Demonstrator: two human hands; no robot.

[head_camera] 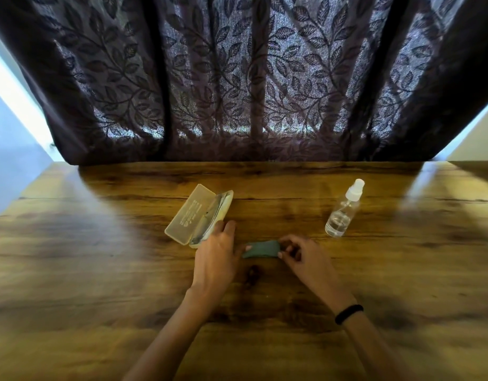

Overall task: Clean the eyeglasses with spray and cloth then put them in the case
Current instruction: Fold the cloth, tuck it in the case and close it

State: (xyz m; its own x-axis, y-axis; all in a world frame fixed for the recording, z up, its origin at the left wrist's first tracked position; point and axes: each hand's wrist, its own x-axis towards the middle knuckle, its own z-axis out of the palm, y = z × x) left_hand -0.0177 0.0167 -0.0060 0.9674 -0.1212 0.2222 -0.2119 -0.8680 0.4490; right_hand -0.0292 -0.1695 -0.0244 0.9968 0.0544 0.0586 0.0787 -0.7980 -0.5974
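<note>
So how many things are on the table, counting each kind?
Glasses case (open): 1
Eyeglasses in the case: 1
Green cloth: 1
Spray bottle: 1
Total: 4

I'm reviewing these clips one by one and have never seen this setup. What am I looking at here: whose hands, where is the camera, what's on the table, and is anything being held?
There is no machine here. A person wears a wide-angle camera on the head, so the single picture looks forward and down over their own two bare arms. On the wooden table lies an open, pale translucent glasses case with the eyeglasses apparently inside it. The left hand rests at the case's near end. The right hand, with a dark band on its wrist, pinches one end of a small green cloth lying on the table. A clear spray bottle stands upright to the right, untouched. A dark leaf-patterned curtain hangs behind.
</note>
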